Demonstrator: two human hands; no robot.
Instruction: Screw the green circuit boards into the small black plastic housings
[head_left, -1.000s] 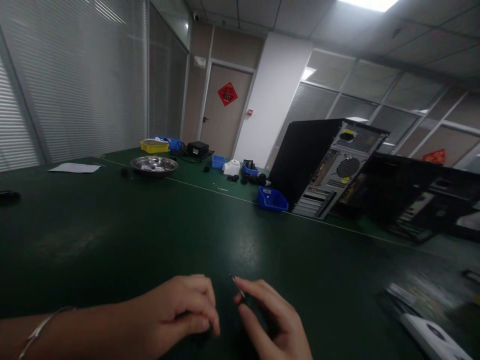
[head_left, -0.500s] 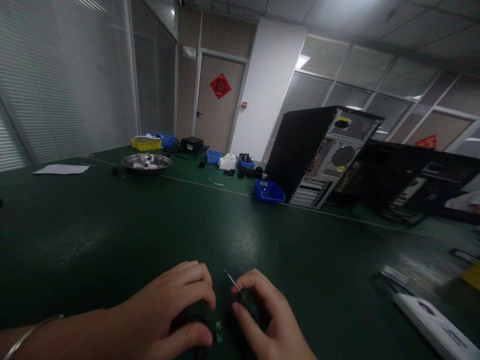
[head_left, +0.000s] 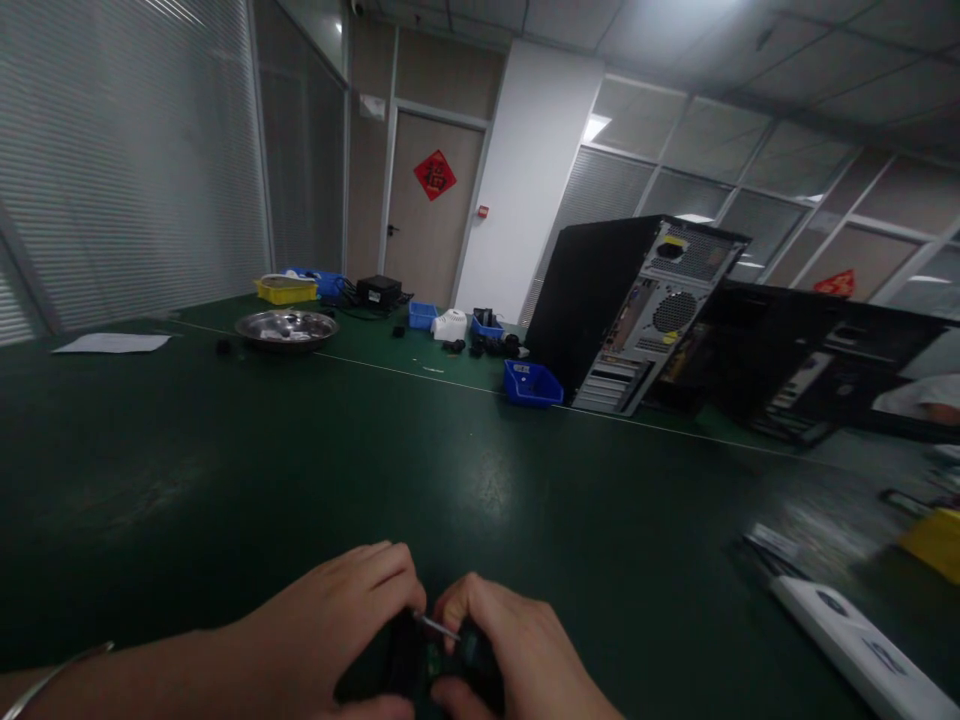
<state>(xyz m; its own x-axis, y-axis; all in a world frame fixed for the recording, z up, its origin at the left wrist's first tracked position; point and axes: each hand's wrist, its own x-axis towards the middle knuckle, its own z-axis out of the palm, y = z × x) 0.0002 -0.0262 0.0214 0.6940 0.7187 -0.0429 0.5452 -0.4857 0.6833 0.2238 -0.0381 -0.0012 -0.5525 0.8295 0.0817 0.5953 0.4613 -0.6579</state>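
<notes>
At the bottom of the head view, my left hand is curled around a dark object, largely hidden by the fingers and the shade. A small green piece like a circuit board shows at its right side. My right hand is closed on a screwdriver with a thin metal shaft and a dark grip. The shaft points left, its tip close to my left fingertips above the dark object. Whether the tip touches the object I cannot tell.
On the green table are a steel bowl, white paper, a blue bin and a black computer tower. A white power strip lies at right. Part of a person shows at the far right.
My hands have come closer together. The screwdriver has moved down over the dark object, and its shaft lies flatter. The view has shifted slightly to the right.
</notes>
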